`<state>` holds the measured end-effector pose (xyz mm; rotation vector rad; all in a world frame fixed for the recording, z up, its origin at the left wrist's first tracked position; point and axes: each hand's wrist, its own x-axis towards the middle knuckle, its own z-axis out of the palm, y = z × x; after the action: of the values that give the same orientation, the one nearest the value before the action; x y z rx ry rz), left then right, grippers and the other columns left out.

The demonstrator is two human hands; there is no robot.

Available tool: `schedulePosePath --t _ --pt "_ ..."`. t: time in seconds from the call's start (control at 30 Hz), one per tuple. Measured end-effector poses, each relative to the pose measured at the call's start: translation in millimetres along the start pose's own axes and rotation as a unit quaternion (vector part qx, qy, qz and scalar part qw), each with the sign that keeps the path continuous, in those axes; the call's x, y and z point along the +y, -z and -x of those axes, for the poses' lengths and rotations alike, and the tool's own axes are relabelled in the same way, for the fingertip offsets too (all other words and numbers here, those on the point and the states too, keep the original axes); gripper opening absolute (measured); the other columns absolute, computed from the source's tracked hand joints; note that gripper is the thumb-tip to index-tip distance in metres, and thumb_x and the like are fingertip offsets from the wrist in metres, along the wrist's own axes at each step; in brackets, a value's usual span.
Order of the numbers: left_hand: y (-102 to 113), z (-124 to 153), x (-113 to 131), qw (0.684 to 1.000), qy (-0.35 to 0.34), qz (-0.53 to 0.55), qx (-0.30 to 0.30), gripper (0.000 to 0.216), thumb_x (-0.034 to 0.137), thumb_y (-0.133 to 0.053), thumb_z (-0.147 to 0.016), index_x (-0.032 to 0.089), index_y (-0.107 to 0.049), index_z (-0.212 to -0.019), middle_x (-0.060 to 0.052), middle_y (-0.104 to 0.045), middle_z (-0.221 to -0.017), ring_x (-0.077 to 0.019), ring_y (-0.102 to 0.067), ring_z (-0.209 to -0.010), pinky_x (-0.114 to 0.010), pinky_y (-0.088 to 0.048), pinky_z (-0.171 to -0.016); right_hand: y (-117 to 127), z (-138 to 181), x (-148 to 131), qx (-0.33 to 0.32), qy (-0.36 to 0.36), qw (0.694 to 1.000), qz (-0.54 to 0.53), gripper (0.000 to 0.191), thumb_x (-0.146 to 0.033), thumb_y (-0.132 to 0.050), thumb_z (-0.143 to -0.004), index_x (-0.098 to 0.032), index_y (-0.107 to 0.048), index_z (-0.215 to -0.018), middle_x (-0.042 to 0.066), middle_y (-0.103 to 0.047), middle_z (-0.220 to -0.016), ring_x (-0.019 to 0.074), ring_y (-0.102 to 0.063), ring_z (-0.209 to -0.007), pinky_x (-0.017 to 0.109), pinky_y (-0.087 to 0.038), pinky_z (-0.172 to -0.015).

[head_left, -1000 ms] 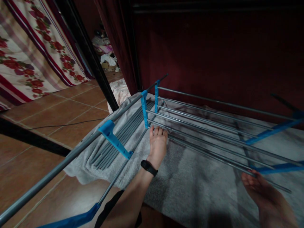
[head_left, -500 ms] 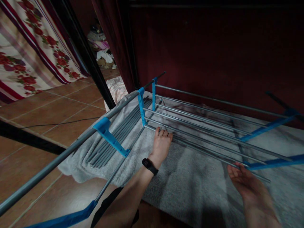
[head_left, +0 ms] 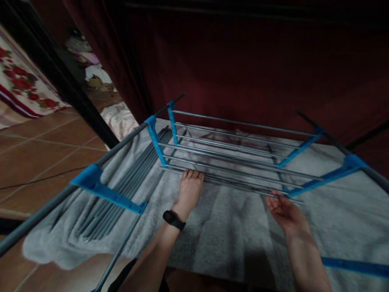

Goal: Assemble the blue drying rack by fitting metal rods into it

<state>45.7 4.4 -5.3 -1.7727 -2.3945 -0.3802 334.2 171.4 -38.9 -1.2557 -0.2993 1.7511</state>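
Note:
A thin grey metal rod (head_left: 234, 185) lies across both my hands along the front of a rack of blue brackets and metal bars (head_left: 243, 157). My left hand (head_left: 189, 190), with a black band on its wrist, curls its fingers over the rod's left part. Palm turned up, my right hand (head_left: 281, 207) pinches the rod near its right end. The rod's left tip shows just beside the foot of a blue bracket (head_left: 156, 140). At the right, another blue bracket (head_left: 325, 178) slopes down towards my right hand. I cannot tell whether the rod touches the brackets.
Several loose grey rods (head_left: 121, 186) lie in a bundle on the grey fleecy blanket (head_left: 219, 231). A long side pole (head_left: 121, 144) carries another blue bracket (head_left: 106, 192) at the left. Behind the rack hangs a dark red cloth (head_left: 227, 73). Tiled floor (head_left: 54, 150) lies left.
My view has turned to the right, so the rack and hands appear further left. More of the right-hand pole and brackets shows. Both hands stay on the rod.

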Motion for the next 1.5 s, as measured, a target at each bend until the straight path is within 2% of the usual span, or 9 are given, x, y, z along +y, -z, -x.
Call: schedulePosePath --t 0.13,0.4,0.6,0.83,1.0,1.13,1.23,1.37,1.5 --pt "-1.1 -2.3 -8.5 1.000 -0.004 -0.012 -0.015 0.042 0.001 -0.040 -0.082 0.016 -0.068 -0.110 -0.013 -0.069 -0.104 -0.0263 -0.059 -0.102 -0.041 -0.039 -0.100 0.1 1.4 -2.2 -0.020 0.022 0.999 -0.029 0.019 -0.006 -0.048 -0.087 -0.018 -0.062 -0.083 -0.001 -0.069 -0.080 0.0094 -0.067 -0.072 0.026 -0.061 -0.071" --pt "-6.7 -4.9 -25.4 0.998 -0.006 -0.017 -0.067 0.052 0.002 -0.037 -0.079 0.017 -0.066 -0.120 -0.012 -0.069 -0.116 -0.0274 -0.061 -0.109 -0.041 -0.041 -0.099 4.2 2.4 -13.1 -0.008 0.036 0.995 -0.092 0.017 -0.007 -0.048 -0.088 -0.018 -0.059 -0.082 -0.003 -0.068 -0.071 0.0088 -0.066 -0.062 0.023 -0.058 -0.065" --pt "-9.3 -8.5 -32.4 0.995 -0.027 0.000 -0.092 0.053 0.001 -0.035 -0.079 0.019 -0.066 -0.118 -0.011 -0.070 -0.117 -0.0257 -0.063 -0.112 -0.041 -0.043 -0.099 11.0 1.2 -19.4 -0.004 0.047 0.987 -0.155 0.022 -0.014 -0.039 -0.090 -0.018 -0.061 -0.084 0.000 -0.070 -0.072 0.0117 -0.068 -0.066 0.027 -0.059 -0.067" --pt "-19.7 -12.2 -36.5 0.990 -0.057 0.047 -0.124 0.049 0.004 -0.033 -0.084 0.017 -0.066 -0.117 -0.011 -0.071 -0.114 -0.0237 -0.066 -0.109 -0.039 -0.046 -0.097 15.9 -2.1 -21.1 0.001 0.068 0.980 -0.189 0.024 -0.015 -0.038 -0.093 -0.018 -0.061 -0.088 0.000 -0.070 -0.071 0.0110 -0.068 -0.066 0.025 -0.058 -0.067" --pt "-25.0 -13.3 -40.6 0.984 -0.040 0.136 -0.108 0.038 0.016 -0.039 -0.086 0.021 -0.066 -0.113 -0.008 -0.072 -0.114 -0.0233 -0.066 -0.108 -0.039 -0.048 -0.098 15.7 -1.7 -23.9 0.004 0.073 0.977 -0.200 0.019 -0.018 -0.044 -0.093 -0.020 -0.062 -0.088 0.000 -0.069 -0.071 0.0114 -0.067 -0.064 0.024 -0.057 -0.064" --pt "-23.9 -14.3 -39.5 0.974 -0.020 0.193 -0.114 0.030 0.034 -0.048 -0.084 0.022 -0.064 -0.106 -0.006 -0.074 -0.102 -0.0231 -0.071 -0.092 -0.035 -0.054 -0.086 15.1 -2.4 -24.9 -0.003 0.076 0.975 -0.208 0.017 -0.020 -0.048 -0.094 -0.020 -0.063 -0.085 0.000 -0.070 -0.071 0.0108 -0.067 -0.063 0.023 -0.058 -0.064" --pt "-19.3 -14.2 -36.7 0.973 -0.009 0.206 -0.100 0.025 0.039 -0.051 -0.082 0.025 -0.063 -0.099 -0.002 -0.074 -0.091 -0.0214 -0.072 -0.080 -0.031 -0.055 -0.074 15.0 -4.0 -24.1 -0.011 0.084 0.972 -0.219 0.018 -0.024 -0.051 -0.095 -0.020 -0.063 -0.083 -0.001 -0.070 -0.071 0.0100 -0.067 -0.063 0.022 -0.058 -0.064" --pt "-12.9 -14.2 -35.1 0.973 -0.038 0.218 -0.073 0.022 0.043 -0.053 -0.082 0.026 -0.063 -0.090 0.001 -0.074 -0.085 -0.0192 -0.071 -0.075 -0.027 -0.055 -0.070 14.6 -5.3 -22.7 -0.030 0.104 0.969 -0.223 0.015 -0.025 -0.057 -0.093 -0.022 -0.064 -0.080 -0.003 -0.071 -0.073 0.0084 -0.067 -0.066 0.020 -0.058 -0.066" --pt "-11.9 -14.8 -38.8 0.971 -0.068 0.228 -0.021 0.028 0.049 -0.054 -0.083 0.026 -0.066 -0.091 0.000 -0.075 -0.088 -0.0195 -0.072 -0.077 -0.027 -0.056 -0.071 12.4 -2.7 -24.4 -0.052 0.144 0.966 -0.210 0.005 -0.021 -0.067 -0.086 -0.022 -0.065 -0.081 -0.004 -0.072 -0.078 0.0066 -0.068 -0.070 0.017 -0.057 -0.071"
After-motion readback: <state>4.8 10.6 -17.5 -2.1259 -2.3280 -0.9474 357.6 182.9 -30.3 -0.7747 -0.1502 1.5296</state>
